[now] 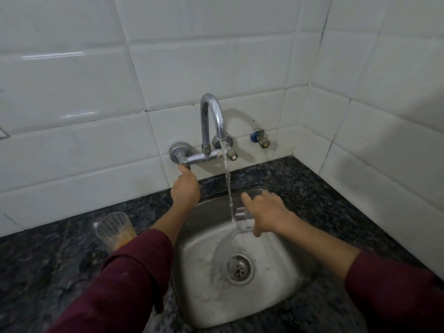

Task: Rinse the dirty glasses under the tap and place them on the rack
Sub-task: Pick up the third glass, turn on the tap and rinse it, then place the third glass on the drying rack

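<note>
While water runs from the curved chrome tap (212, 116), the left hand (185, 188) grips its handle; the right hand (265, 212) holds a clear glass (242, 219) under the stream, above the steel sink (199, 296).

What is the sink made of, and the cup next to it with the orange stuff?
The sink looks like brushed steel: dull grey metal with soft reflections. The cup on the dark speckled counter is see-through with ribbed sides, so glass or clear plastic; the look alone cannot settle which.
</note>
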